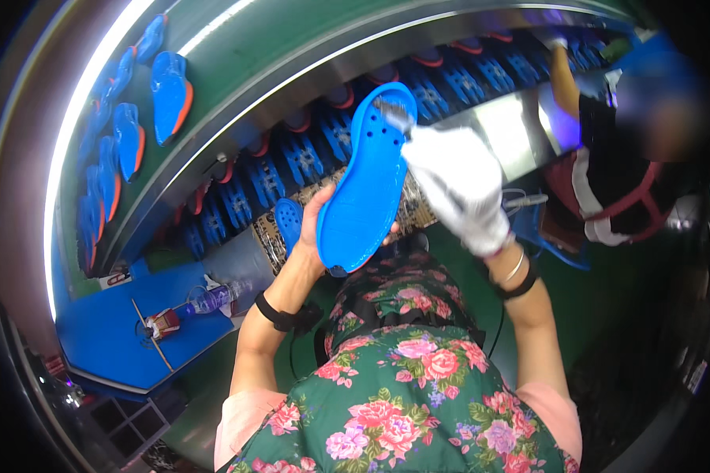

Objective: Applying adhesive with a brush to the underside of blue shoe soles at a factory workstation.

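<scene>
My bare left hand (314,225) grips a blue shoe sole (363,189) by its edges near the heel, thumb on one side and fingertips showing on the other. The sole is tilted with its toe pointing away from me; its inner face looks glossy, with several small holes at the toe and red-orange at the heel's underside. My right hand (459,181), in a white glove and smeared by motion, is closed on a small brush (394,113). The brush's dark tip lies over the toe end of the sole. Its handle is hidden in the glove.
Beyond the sole, a conveyor carries a row of blue parts (304,158). More blue and red-orange soles (170,94) stand on the upper green belt at left. A blue table (95,335) holds a plastic bottle (213,298). A co-worker's arm (562,83) reaches in at right.
</scene>
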Demonstrator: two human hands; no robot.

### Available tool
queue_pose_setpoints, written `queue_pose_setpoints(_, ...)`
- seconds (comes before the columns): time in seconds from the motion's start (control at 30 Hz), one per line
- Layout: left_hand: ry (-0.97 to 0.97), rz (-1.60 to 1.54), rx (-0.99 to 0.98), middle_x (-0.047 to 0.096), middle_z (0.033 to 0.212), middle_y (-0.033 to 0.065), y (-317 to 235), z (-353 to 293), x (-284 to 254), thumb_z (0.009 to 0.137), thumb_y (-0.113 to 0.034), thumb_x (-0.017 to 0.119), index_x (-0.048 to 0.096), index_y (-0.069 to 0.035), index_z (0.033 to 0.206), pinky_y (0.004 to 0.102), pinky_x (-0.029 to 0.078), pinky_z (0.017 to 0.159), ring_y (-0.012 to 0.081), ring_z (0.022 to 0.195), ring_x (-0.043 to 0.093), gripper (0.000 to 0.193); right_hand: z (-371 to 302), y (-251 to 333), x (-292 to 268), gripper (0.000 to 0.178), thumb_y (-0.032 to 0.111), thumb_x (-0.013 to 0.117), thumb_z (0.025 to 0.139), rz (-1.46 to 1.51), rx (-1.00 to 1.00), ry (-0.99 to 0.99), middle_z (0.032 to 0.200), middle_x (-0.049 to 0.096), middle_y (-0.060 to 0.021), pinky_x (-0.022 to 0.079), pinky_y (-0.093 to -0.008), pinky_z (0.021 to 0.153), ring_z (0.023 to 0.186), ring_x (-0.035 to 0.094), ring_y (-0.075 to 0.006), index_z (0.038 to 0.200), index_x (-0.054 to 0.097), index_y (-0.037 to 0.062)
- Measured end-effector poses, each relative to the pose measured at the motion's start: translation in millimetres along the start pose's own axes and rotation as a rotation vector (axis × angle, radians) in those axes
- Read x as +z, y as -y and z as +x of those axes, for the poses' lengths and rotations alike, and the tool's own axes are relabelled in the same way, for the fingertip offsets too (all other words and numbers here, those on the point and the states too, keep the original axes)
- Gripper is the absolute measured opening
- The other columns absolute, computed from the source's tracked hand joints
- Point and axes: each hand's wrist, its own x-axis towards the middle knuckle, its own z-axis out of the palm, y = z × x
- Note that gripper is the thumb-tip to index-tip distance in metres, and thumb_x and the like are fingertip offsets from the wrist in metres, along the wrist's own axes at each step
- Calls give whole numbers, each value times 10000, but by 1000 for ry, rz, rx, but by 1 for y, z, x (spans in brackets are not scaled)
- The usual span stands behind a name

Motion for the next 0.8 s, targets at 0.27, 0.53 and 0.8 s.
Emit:
queue_pose_setpoints(0.27,32,178,280,359,1580,253,-35,-14,17,869,-645,628,254,-39,1603,604,531,974,523,1255,544,1022,-24,72,3,222,-1,785,808,950,399,367,998,762,-123,580,-343,758,862,729,-236,1027,779,37)
queue_pose_setpoints(0.53,261,374,465,231,1612,308,-72,-29,66,738,-640,836,106,-44,1624,609,519,995,545,1298,490,1293,-40,39,-2,164,-18,725,820,1438,1015,-22,979,751,-166,527,-265,651,740,656,-140,975,747,-64)
queue_pose_setpoints(0.8,238,113,730,136,1628,301,-181,-4,112,914,-474,729,131,-23,1606,521,497,1075,483,1370,418,1020,-75,36,32,223,-5,734,860,1246,1141,-12,992,767,-76,500,-231,684,765,641,-93,1080,768,-15)
